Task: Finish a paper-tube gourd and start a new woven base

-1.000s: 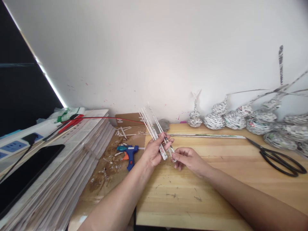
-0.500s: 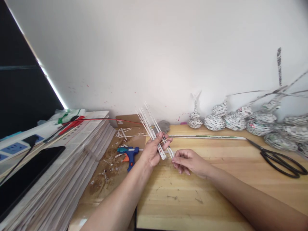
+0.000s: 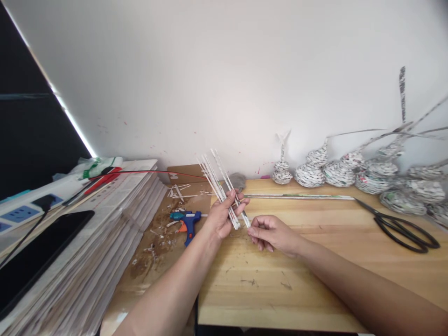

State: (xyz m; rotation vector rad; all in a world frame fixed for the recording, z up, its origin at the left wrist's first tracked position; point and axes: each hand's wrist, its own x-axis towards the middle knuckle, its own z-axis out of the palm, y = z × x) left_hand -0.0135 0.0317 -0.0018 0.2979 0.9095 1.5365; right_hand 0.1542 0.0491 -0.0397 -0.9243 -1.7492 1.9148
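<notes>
My left hand [image 3: 224, 215] is closed around a bundle of thin rolled paper sticks [image 3: 214, 179], white with printed marks, their far ends fanning up toward the wall. One or two sticks [image 3: 222, 168] stand a little apart from the bundle, between the fingers of that hand. The thumb and fingers of my right hand [image 3: 264, 233] pinch the near end of these separate sticks. Behind both hands, long paper sticks [image 3: 297, 197] lie across the wooden table [image 3: 280, 289].
Black scissors [image 3: 402, 228] lie at the right. Woven paper gourds [image 3: 310, 173] line the wall. A blue glue gun [image 3: 190, 226] rests among paper scraps on the left. Beyond it rises a newspaper stack [image 3: 115, 247] bearing a phone [image 3: 45, 252] and a power strip [image 3: 35, 205].
The view has shifted slightly. Both hands keep their hold, and the separate sticks sit almost the same between them.
</notes>
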